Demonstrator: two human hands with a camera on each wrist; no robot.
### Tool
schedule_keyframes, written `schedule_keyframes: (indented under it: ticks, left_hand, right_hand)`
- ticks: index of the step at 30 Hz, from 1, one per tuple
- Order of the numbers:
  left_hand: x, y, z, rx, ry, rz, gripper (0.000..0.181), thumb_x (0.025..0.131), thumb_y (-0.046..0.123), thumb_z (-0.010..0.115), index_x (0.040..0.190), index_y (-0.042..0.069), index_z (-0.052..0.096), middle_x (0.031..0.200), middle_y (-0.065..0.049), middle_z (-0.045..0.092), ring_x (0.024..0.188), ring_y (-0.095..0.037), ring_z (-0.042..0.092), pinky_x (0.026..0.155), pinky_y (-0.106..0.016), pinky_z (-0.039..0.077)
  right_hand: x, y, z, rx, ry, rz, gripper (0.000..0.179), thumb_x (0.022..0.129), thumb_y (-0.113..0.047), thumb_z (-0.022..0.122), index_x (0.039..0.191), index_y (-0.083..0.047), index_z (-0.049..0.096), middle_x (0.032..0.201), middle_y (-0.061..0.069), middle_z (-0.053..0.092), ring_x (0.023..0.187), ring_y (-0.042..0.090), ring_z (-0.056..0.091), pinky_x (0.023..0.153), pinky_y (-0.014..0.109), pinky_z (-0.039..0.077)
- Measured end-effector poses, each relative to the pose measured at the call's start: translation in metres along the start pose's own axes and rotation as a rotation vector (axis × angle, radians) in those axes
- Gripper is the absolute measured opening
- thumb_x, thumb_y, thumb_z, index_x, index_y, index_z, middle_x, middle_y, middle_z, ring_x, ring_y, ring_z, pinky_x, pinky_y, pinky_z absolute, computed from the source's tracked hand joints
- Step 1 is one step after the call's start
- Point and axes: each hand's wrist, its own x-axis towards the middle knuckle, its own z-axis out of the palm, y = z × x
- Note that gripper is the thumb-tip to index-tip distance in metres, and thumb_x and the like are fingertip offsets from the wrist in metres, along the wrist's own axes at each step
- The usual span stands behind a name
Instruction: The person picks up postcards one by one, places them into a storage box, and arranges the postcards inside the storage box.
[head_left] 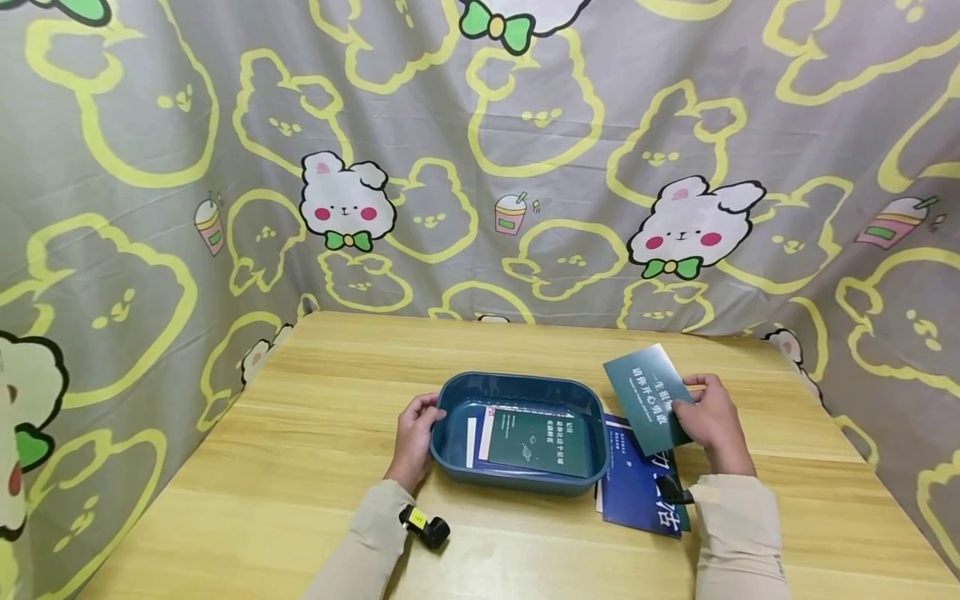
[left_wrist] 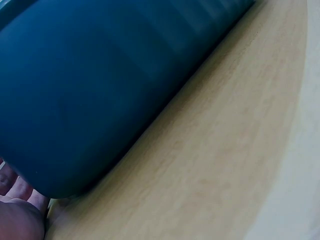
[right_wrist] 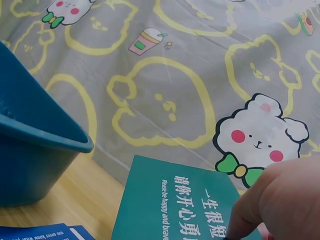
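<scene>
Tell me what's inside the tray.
In the tray, a green card lies on top; edges of blue and white cards show from under it. The rest of them, and how many lie there, is covered.

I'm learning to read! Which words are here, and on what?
"一生很短": held card
"请你开心勇敢": held card
"Please be happy and brave": held card
"记住 是你让这个星球 充满鲜花": green card in basin
"活": blue card
"you never know what": blue card
Too small or hidden: other print, yellow label
</scene>
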Motion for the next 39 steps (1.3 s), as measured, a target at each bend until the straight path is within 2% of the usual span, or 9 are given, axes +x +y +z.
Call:
schedule_keyframes:
  ticks: [6,12,19,32,39]
  left_hand:
    - [0.0,0.0,0.001,0.004,-0.005,-0.004,0.032,0.085,-0.003,0.053,0.116,-0.011,0.056,0.111,-0.015,0.056,0.095,-0.017,0.052,0.08,-0.022,0.048]
    - [0.001,-0.001,0.001,0.004,-0.003,0.001,0.031,0.085,-0.003,0.053,0.115,-0.011,0.057,0.108,-0.012,0.057,0.093,-0.015,0.053,0.079,-0.021,0.048]
    - [0.002,-0.001,0.001,0.003,0.002,0.0,0.032,0.085,-0.003,0.053,0.115,-0.011,0.057,0.109,-0.014,0.057,0.094,-0.016,0.052,0.079,-0.022,0.047]
    - [0.0,0.001,0.0,0.007,-0.007,-0.012,0.033,0.087,-0.001,0.053,0.118,-0.01,0.056,0.115,-0.017,0.056,0.098,-0.02,0.052,0.084,-0.025,0.048]
    - [0.001,0.0,0.0,0.004,-0.004,0.0,0.032,0.086,-0.002,0.053,0.117,-0.011,0.056,0.113,-0.017,0.056,0.097,-0.019,0.053,0.082,-0.023,0.047]
  right_hand:
    - [-0.001,-0.006,0.001,0.04,0.019,-0.005,0.049,0.092,-0.006,0.051,0.135,0.006,0.032,0.113,0.027,0.045,0.09,0.035,0.054,0.061,0.035,0.054]
    - [-0.003,-0.01,0.002,0.043,0.03,-0.016,0.048,0.092,-0.006,0.052,0.135,0.006,0.033,0.114,0.028,0.045,0.09,0.036,0.055,0.061,0.036,0.055]
    - [-0.005,-0.016,0.004,0.052,0.037,-0.038,0.048,0.091,-0.005,0.052,0.134,0.005,0.035,0.114,0.026,0.046,0.091,0.035,0.054,0.06,0.034,0.054]
    - [-0.011,-0.031,0.01,0.076,0.034,-0.082,0.048,0.09,-0.005,0.051,0.136,0.003,0.037,0.118,0.026,0.048,0.095,0.036,0.054,0.065,0.037,0.055]
    - [-0.014,-0.037,0.012,0.079,0.038,-0.099,0.047,0.091,-0.005,0.05,0.135,0.003,0.038,0.118,0.026,0.049,0.097,0.037,0.053,0.066,0.036,0.054]
